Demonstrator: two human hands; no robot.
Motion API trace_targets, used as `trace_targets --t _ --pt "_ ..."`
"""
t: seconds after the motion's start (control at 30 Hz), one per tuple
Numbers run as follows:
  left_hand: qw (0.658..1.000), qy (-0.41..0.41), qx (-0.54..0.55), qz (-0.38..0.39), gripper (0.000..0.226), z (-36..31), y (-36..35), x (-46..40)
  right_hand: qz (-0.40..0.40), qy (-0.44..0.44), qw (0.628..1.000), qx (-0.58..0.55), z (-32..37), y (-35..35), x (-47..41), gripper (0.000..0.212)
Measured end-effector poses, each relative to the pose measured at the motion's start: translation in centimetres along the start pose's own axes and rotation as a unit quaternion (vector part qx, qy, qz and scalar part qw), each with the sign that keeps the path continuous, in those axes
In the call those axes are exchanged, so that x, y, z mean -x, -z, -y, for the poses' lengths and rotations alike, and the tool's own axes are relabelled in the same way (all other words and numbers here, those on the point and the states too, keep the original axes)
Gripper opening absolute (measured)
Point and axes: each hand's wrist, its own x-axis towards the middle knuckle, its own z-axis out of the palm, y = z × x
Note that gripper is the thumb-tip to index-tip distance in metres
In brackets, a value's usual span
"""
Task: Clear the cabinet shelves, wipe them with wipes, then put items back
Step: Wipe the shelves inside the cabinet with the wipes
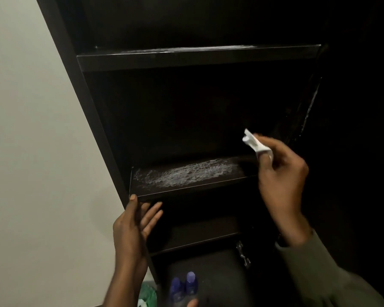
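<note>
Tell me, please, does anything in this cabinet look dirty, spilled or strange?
Yes. The middle shelf carries a whitish speckled patch across its top, like dust or a wet film; which one is unclear. A thinner pale streak lies on the upper shelf. The right hand holds a crumpled white wipe above the patch.

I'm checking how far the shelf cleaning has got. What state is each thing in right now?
Upper shelf: bare, pale streaks along its top.
Middle shelf: bare, whitish smeared patch across it.
Lower shelf: bare, dim.
Wipe: crumpled, held above the middle shelf.
Right hand: grips the wipe.
Left hand: fingers straight, thumb at the middle shelf's front corner.
Two purple-capped bottles: upright, down below.
</note>
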Motion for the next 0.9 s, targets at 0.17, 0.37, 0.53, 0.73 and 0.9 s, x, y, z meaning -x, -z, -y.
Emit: trace_targets --t 0.17,0.37,0.53,0.73,0.9 --pt "0.995 0.039 0.088 -0.014 0.030 -0.2 -1.1 0.4 0.170 0.089 0.930 0.315 -3.5 -2.9 -2.7 0.055" --pt "0.980 0.069 0.185 -0.007 0.039 -0.3 -1.6 0.6 0.293 0.025 0.868 0.399 -4.1 -4.3 -1.1 0.047" --pt "0.977 0.063 0.202 -0.010 0.042 -0.1 -1.5 0.4 0.328 0.081 0.885 0.321 -0.2 -9.9 2.8 0.041" --pt "0.984 0.049 0.173 -0.009 0.036 -0.1 -1.5 0.2 0.392 0.201 0.880 0.176 1.1 -13.8 4.7 0.027" --pt "0.980 0.049 0.193 -0.010 0.039 -0.3 -1.5 0.6 0.206 0.108 0.955 0.185 -0.7 -8.6 -0.1 0.044"
